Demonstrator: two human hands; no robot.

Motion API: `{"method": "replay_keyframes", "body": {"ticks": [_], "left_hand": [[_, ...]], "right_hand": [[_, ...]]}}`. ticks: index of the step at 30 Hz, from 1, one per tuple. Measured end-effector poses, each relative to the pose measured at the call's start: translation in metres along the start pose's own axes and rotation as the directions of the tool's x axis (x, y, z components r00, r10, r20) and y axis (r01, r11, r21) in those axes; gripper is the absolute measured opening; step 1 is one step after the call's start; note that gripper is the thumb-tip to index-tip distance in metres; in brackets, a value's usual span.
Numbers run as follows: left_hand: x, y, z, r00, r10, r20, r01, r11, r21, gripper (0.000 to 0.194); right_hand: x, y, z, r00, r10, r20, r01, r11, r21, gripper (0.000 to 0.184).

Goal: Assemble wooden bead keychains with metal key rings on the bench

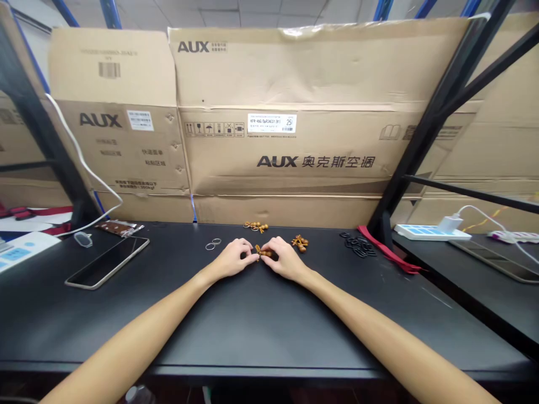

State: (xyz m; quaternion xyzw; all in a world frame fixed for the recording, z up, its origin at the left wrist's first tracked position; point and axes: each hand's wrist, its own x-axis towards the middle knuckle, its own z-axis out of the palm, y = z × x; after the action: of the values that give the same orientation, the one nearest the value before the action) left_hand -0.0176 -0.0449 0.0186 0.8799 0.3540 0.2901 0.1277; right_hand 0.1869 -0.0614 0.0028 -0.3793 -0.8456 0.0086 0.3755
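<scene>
My left hand (238, 257) and my right hand (285, 258) meet over the middle of the black table, fingertips almost touching. Between them is a small brown gourd-shaped pendant (266, 253) with a short cord loop. The right fingers pinch its beaded body, while the left thumb and fingers close at the cord end; the exact grip there is too small to make out. Just right of my right hand lies a little pile of similar pendants (300, 243). More pendants (256, 226) lie behind the hands, near the cardboard. Left of my left hand are metal split rings (213, 244).
Black oval pieces (360, 247) lie at the right beside a red strap (387, 251) and the black rack post (381, 224). A phone (108, 262) and a brown packet (120, 227) are on the left. Large cardboard (278, 185) walls the back. Power strips sit at both sides.
</scene>
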Motion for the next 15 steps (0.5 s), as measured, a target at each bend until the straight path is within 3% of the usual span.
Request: {"method": "replay_keyframes", "body": {"ticks": [11,15], "left_hand": [[-0.0013,-0.0025,0.0008,0.997,0.064,0.043,-0.066,0.997,0.036,0.023],[-0.0018,-0.0023,0.0029,0.998,0.044,0.033,-0.046,0.996,0.075,0.031]], "right_hand": [[0.0003,0.0022,0.0031,0.997,0.061,0.047,-0.058,0.997,-0.06,0.005],[-0.0003,-0.0002,0.001,0.997,0.02,0.075,-0.018,1.0,-0.025,0.004]]}}
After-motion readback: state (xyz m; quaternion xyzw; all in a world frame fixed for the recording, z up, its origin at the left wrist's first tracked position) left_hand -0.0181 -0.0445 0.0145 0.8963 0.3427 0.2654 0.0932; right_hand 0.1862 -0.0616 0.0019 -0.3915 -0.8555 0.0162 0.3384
